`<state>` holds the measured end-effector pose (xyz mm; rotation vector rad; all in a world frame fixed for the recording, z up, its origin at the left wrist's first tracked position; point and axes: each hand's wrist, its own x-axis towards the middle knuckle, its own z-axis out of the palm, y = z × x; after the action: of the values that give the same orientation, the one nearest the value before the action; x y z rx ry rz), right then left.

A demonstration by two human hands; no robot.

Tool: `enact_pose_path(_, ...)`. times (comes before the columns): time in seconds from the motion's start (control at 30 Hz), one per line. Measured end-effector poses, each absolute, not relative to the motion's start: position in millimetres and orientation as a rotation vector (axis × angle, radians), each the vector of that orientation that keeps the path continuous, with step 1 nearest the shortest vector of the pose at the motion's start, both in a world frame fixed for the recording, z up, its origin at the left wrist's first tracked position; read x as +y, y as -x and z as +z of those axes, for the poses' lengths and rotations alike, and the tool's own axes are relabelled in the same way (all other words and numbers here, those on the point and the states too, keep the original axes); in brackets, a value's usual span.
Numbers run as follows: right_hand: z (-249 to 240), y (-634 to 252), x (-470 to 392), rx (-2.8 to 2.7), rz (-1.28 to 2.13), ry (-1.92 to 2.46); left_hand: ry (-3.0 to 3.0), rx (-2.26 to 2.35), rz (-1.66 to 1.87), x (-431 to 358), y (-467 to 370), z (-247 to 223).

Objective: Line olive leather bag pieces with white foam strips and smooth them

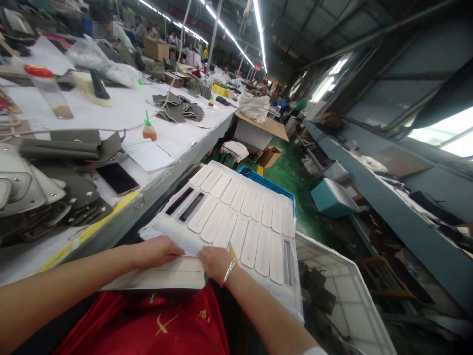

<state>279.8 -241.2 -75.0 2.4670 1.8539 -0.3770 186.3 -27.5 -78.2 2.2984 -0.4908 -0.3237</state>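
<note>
A flat white piece point(166, 276) lies over my lap, in front of the red apron point(173, 320). Its upper left edge is gripped by my left hand point(158, 251), fingers curled and partly hidden. At the right corner of the same piece, my right hand point(216, 261) is closed on the edge, a silvery bracelet at the wrist. Beyond my hands, a cloth-covered board point(162, 222) carries two rows of white strips with rounded ends point(247, 241). Two dark strips point(191, 207) sit at its left end, and a grey one at its right.
The white worktable point(121, 113) on the left holds a phone point(117, 177), grey pieces point(177, 107), a glue bottle point(149, 129) and a red-capped jar point(51, 93). A blue crate point(271, 183) shows behind the board. On the right stands a white crate point(343, 291) with dark pieces.
</note>
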Motion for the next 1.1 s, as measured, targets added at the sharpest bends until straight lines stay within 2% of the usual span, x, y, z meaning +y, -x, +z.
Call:
enact_pose_path(0.17,-65.0,-271.4,-242.6,1.889,-0.437,-2.369,-2.428,-0.589,-0.379,-32.0,-177.2,-73.3)
enact_pose_path(0.37,-55.3,-283.9,-224.0,1.834,-0.684,-2.388,-2.978,-0.812,-0.269,-46.2,-158.9,-88.3)
enact_pose_path(0.53,-72.5,-318.9,-193.2,1.731,-1.204,-2.358,-3.041,-0.838,-0.147,-45.4,-156.6,-91.3)
enact_pose_path(0.67,-90.0,-328.5,-184.5,1.632,-1.738,-2.273,-2.977,-0.856,-0.171,-37.7,-160.6,-89.7)
enact_pose_path(0.8,-99.5,-323.6,-183.0,1.577,-2.079,-2.188,-2.815,-0.798,-0.216,-23.6,-166.2,-89.7)
enact_pose_path(0.9,-102.0,-321.2,-176.3,1.521,-2.165,-2.171,-2.648,-0.783,-0.309,0.0,-164.1,-88.0)
enact_pose_path(1.1,-95.5,-312.2,-146.9,1.538,-2.098,-2.173,-2.527,-0.635,-0.320,53.9,-134.8,-91.8)
